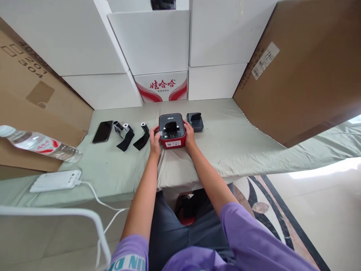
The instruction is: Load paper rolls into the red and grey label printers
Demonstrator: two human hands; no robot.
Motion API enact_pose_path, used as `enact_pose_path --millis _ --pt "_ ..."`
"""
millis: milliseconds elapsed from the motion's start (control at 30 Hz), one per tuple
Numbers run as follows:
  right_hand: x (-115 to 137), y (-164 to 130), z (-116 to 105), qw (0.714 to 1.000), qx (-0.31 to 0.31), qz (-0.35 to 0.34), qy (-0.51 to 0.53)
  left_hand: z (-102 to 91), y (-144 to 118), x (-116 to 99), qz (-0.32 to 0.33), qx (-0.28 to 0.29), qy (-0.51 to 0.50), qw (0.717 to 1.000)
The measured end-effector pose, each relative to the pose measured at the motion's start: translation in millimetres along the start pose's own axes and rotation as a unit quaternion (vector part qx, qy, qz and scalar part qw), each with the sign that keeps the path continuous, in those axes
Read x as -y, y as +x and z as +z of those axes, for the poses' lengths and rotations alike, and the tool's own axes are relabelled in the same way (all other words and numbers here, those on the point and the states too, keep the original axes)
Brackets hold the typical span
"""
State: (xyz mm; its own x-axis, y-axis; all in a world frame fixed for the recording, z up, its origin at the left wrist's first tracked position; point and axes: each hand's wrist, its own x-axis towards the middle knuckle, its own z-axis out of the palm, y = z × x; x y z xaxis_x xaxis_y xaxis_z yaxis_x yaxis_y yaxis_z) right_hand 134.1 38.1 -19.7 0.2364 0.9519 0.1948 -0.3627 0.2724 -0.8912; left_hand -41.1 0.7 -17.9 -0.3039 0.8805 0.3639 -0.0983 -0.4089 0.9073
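Observation:
A red box-shaped device (172,143) with a black top and a white label on its front sits on the cloth-covered table. My left hand (155,141) is closed around its left side, with the thumb towards the front corner. Against the right side, my right hand (189,133) grips it, fingers partly hidden behind the edge. A black piece (170,127) stands up from the middle of the device's top. Just beyond my right hand lies a smaller dark grey device (195,122) with a raised black part. Left of my left hand is a small roll with a black strip (142,141).
Further left are more rolls with a black strip (125,141) and a phone (103,131). A water bottle (42,144) and a cabled white power bank (56,181) are at the left. White boxes (152,41) stand behind, with cardboard boxes (313,71) at both sides.

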Motion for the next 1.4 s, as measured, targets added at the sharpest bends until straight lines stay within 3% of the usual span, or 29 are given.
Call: enact_pose_path --millis 467,1400 --pt "-0.3 3.6 1.1 1.0 -0.003 0.003 -0.007 8.1 7.5 7.7 -0.124 -0.037 -0.116 0.985" --pt "4.9 1.6 1.2 0.998 0.004 -0.019 -0.053 8.6 12.1 12.2 -0.112 -0.06 -0.15 0.981"
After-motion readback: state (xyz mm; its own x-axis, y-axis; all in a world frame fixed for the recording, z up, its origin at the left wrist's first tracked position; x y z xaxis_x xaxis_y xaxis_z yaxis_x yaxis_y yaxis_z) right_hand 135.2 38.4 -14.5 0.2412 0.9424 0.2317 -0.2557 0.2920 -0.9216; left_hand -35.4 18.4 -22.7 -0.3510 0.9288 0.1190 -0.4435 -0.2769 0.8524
